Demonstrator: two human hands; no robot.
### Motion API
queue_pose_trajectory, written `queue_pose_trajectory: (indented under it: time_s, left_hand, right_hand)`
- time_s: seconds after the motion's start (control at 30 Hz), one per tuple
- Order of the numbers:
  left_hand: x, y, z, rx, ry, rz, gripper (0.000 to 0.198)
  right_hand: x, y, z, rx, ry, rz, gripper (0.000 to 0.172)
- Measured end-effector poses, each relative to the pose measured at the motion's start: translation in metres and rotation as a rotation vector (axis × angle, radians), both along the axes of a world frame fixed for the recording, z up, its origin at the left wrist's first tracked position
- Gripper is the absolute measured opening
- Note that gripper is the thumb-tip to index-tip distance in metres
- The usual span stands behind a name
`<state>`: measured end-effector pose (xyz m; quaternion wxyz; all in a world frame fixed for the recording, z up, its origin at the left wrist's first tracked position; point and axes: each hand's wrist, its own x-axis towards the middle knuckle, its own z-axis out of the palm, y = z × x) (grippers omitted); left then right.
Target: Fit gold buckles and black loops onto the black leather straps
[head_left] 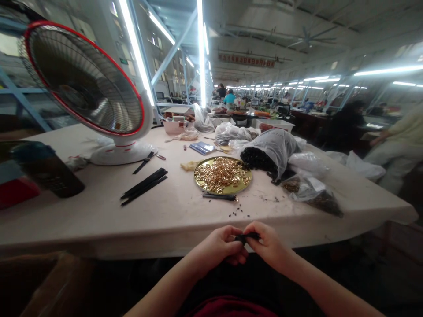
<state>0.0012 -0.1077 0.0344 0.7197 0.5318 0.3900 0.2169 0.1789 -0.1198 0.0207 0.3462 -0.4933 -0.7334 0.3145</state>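
Just off the table's front edge, my left hand and my right hand meet, both with fingers closed on a small black strap. Most of the strap is hidden by the fingers. Beyond them, a few tiny black pieces lie scattered on the table. Behind those rests a black strip with a gold buckle at its right end. A round gold tray holds a heap of small gold buckles. To the left lie several flat black straps.
A red-rimmed fan stands at the left, near a dark bottle. An open plastic bag of black pieces lies right of the tray, with another clear bag beside it. The pale table ends before me. People stand farther off.
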Motion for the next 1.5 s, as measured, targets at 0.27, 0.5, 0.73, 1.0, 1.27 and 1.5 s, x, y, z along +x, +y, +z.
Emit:
queue_pose_trajectory:
  time_s: [0.27,0.5,0.73,1.0,1.27,1.5]
  left_hand:
    - [-0.007,0.006,-0.023,0.278,0.251,-0.047,0.029]
    - [-0.016,0.037,-0.029,0.196,0.184,0.017,0.033]
    - [-0.020,0.071,-0.061,-0.036,0.115,0.105,0.015]
    - [-0.022,0.100,-0.081,0.091,0.254,0.087,0.010]
    - [-0.021,0.132,-0.091,-0.153,0.098,0.116,0.011]
    - [-0.030,0.141,-0.098,-0.039,0.168,0.131,0.009]
  right_hand:
    - [-0.001,0.021,0.000,-0.257,-0.020,0.210,0.015]
    - [-0.009,0.048,-0.005,-0.587,0.255,0.068,0.010]
    - [-0.019,0.078,-0.022,-0.506,0.157,0.042,0.007]
    - [-0.032,0.104,-0.025,-0.319,-0.172,0.031,0.016]
    - [-0.040,0.124,-0.048,-0.415,-0.016,-0.171,0.008]
    - [-0.052,0.135,-0.060,-0.431,0.013,-0.136,0.007]
